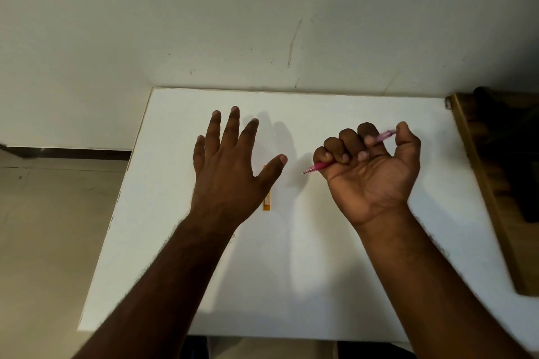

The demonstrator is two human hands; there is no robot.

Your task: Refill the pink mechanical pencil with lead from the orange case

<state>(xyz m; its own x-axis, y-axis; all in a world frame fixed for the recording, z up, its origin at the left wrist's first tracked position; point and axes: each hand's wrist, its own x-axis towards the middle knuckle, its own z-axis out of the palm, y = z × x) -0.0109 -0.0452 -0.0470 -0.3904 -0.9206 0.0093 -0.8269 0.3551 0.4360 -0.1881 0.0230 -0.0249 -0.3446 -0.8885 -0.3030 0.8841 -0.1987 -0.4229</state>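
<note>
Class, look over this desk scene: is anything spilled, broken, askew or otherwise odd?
Nothing stands out. The right hand grips the pink pencil in its curled fingers. The left hand is spread open above the orange case, which lies flat on the white table. No spilled lead shows.

— Where does the single view sit?
— On the person's head, looking forward and down, close over the white worktop (320, 256).
— What does it face?
— The wall (262, 9) behind the worktop's far edge; both forearms enter from the bottom, floor (52, 213) at left.
— Any second view?
— None, so nothing overlaps.
</note>
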